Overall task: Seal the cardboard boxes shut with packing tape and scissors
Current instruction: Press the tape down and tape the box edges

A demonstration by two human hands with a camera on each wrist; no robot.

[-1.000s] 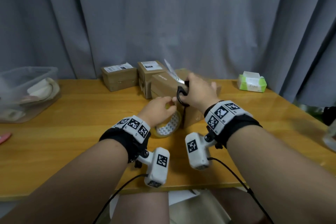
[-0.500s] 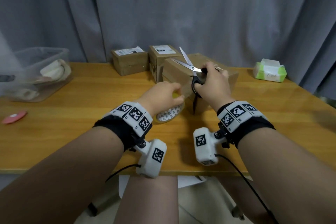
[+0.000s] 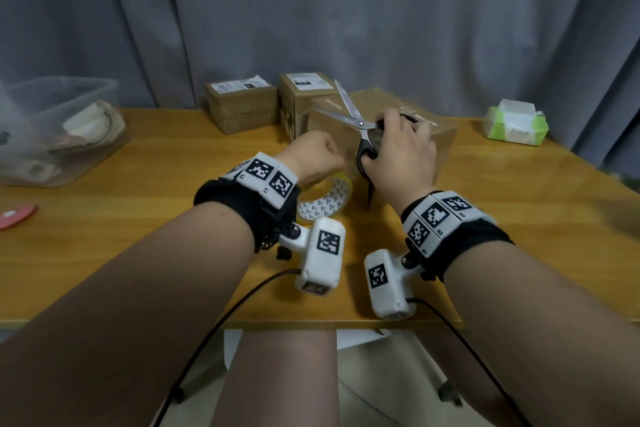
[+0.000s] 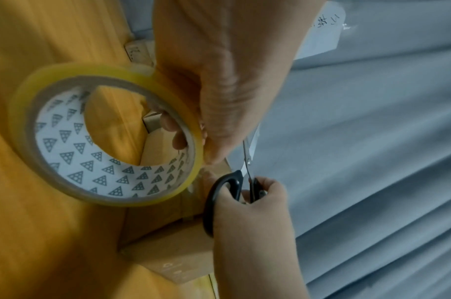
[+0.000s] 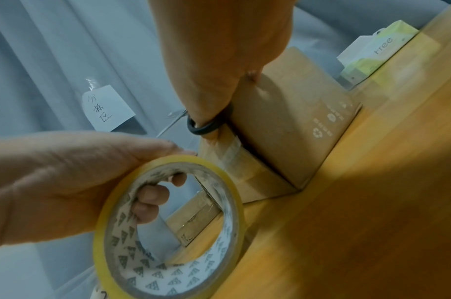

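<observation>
A brown cardboard box (image 3: 440,135) stands mid-table, with a strip of clear tape down its near side (image 5: 231,151). My left hand (image 3: 317,158) grips the yellowish tape roll (image 3: 327,199) just left of the box, fingers curled through its core (image 5: 149,199). My right hand (image 3: 401,152) holds the black-handled scissors (image 3: 363,146) over the box's near top edge, thumb through one loop (image 5: 206,128). Their silver blades (image 3: 346,104) stand spread apart, pointing up and left. The tape roll (image 4: 104,137) fills the left wrist view beside the scissors (image 4: 227,190).
Two smaller labelled cardboard boxes (image 3: 242,106) (image 3: 304,94) stand behind the big one, near the grey curtain. A clear plastic bin (image 3: 52,128) sits far left, a pink object (image 3: 17,217) at the left edge, a green tissue pack (image 3: 516,121) back right.
The scissors' blades have spread wider apart and my right hand has shifted slightly right over the box. My left hand stays on the tape roll. The head view has tilted.
</observation>
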